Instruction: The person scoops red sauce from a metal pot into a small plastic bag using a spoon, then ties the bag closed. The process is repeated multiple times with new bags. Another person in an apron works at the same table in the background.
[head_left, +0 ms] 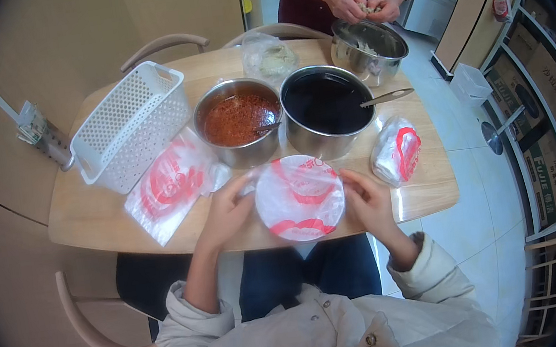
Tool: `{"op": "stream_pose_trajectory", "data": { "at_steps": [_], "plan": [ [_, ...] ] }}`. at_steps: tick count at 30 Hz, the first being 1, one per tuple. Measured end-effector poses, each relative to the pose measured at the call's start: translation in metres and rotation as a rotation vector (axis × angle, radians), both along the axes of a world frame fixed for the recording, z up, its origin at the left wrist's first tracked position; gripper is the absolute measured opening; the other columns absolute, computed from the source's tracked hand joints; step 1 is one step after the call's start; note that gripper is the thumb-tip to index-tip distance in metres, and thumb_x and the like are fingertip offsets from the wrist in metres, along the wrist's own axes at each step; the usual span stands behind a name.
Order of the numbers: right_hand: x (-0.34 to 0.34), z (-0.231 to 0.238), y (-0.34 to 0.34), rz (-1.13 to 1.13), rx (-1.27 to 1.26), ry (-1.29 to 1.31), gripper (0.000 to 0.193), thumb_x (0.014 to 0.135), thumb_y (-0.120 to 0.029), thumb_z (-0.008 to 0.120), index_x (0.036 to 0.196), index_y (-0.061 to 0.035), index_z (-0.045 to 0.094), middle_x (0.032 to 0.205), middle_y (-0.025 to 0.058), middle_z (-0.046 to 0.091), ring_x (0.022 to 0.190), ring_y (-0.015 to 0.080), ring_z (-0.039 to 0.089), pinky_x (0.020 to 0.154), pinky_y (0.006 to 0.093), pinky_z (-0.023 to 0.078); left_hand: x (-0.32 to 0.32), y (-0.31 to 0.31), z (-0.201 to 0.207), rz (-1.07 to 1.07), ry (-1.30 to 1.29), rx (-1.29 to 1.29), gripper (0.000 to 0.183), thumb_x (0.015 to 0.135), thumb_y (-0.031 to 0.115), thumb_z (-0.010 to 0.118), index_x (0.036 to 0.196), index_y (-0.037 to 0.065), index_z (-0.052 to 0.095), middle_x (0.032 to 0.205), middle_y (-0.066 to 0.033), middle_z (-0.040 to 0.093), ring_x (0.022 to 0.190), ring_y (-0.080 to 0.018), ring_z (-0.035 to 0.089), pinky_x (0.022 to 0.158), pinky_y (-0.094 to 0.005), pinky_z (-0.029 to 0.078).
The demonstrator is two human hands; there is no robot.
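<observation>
A round white shape, like a bowl or plate, is covered by a clear plastic bag with red print [300, 197] at the table's front edge. My left hand [228, 211] holds the bag's left edge, fingers closed on the film. On the other side, my right hand [370, 202] grips the right edge with bent fingers. Just beyond stand a steel pot of red chili sauce [240, 119] and a steel pot of dark liquid [326, 100]. Flat red-printed plastic bags [170, 184] lie left of my hands. A bag-wrapped bundle [396, 151] sits to the right.
A white perforated basket [134, 122] stands at the left. Behind the pots lies a clear bag with something pale [275, 60]. A spoon handle [387, 97] juts rightward from the dark pot. Across the table, a co-worker's hands [368, 6] work above a steel bowl [370, 49].
</observation>
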State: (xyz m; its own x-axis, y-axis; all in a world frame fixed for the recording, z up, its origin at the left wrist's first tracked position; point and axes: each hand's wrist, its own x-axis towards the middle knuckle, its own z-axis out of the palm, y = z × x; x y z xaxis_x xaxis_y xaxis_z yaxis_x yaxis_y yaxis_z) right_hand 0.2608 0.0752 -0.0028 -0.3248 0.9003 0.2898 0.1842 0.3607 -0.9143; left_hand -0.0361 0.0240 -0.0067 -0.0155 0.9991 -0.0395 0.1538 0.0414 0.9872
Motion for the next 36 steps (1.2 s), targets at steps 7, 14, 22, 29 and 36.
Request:
{"op": "stream_pose_trajectory", "data": {
  "at_steps": [7, 14, 22, 29, 36],
  "plan": [
    [-0.026, -0.022, 0.046, -0.040, 0.121, -0.330, 0.019, 0.083, -0.010, 0.072, 0.100, -0.0001, 0.071, 0.081, 0.0109, 0.071, 0.068, 0.0187, 0.067, 0.066, 0.0261, 0.052, 0.019, 0.003, 0.022, -0.089, 0.501, 0.237, 0.058, 0.079, 0.003, 0.070, 0.134, 0.004, 0.052, 0.130, -0.0149, 0.059, 0.113, -0.0251, 0.060, 0.098, -0.0341, 0.047],
    [-0.007, 0.019, 0.011, -0.324, 0.317, -0.093, 0.013, 0.083, -0.007, 0.072, 0.094, 0.0007, 0.069, 0.084, 0.0101, 0.065, 0.062, 0.0149, 0.061, 0.055, 0.0242, 0.045, -0.067, -0.018, 0.015, 0.432, 1.032, 0.382, 0.036, 0.075, 0.008, 0.076, 0.108, 0.001, 0.064, 0.102, -0.0140, 0.064, 0.090, -0.0255, 0.064, 0.073, -0.0326, 0.052],
    [-0.026, 0.071, -0.023, -0.187, 0.569, 0.050, 0.013, 0.084, -0.002, 0.069, 0.095, 0.0040, 0.068, 0.086, 0.0117, 0.065, 0.066, 0.0179, 0.060, 0.060, 0.0258, 0.047, -0.094, -0.047, 0.033, 0.610, -0.011, 0.247, 0.022, 0.097, 0.020, 0.058, 0.092, 0.000, 0.067, 0.083, -0.0008, 0.065, 0.074, -0.0072, 0.056, 0.063, -0.0232, 0.044],
    [-0.089, 0.121, -0.039, 0.452, 0.318, 0.140, 0.029, 0.087, -0.019, 0.072, 0.106, 0.0035, 0.068, 0.095, 0.0146, 0.068, 0.091, 0.0251, 0.065, 0.081, 0.0321, 0.050, -0.059, -0.101, 0.093, 0.055, -0.177, 0.326, 0.023, 0.096, 0.013, 0.054, 0.108, -0.004, 0.065, 0.102, -0.0088, 0.068, 0.092, -0.0143, 0.064, 0.081, -0.0264, 0.050],
    [-0.104, 0.114, -0.039, 0.876, -0.456, 0.168, 0.019, 0.093, -0.017, 0.069, 0.098, 0.0002, 0.072, 0.086, 0.0039, 0.071, 0.076, 0.0074, 0.062, 0.069, 0.0216, 0.049, -0.044, -0.107, 0.100, -0.105, -0.159, 0.347, 0.032, 0.096, 0.007, 0.054, 0.126, -0.005, 0.058, 0.112, -0.0093, 0.066, 0.104, -0.0127, 0.060, 0.090, -0.0256, 0.046]
  ]
}}
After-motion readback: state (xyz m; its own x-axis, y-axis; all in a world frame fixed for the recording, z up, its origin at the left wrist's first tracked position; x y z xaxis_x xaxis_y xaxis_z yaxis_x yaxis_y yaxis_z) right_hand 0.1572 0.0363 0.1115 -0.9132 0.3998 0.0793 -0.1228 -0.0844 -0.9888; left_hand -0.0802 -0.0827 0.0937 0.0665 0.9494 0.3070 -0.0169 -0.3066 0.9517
